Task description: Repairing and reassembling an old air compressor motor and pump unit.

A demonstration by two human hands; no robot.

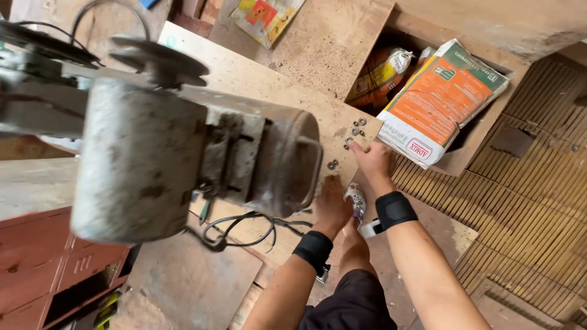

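While the right hand (371,160) reaches, nuts (357,127) lie just beyond its grip.

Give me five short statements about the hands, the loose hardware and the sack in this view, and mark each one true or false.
1. The right hand reaches toward the small metal nuts and washers on the plywood board. True.
2. The left hand grips the sack. False: it rests on the board beside the grey motor housing, apart from the sack.
3. Both wrists wear black bands. True.
4. The orange and white sack lies flat on the slatted floor. False: it leans out of a box-like opening in the wood.
5. A black cable loops below the motor housing. True.
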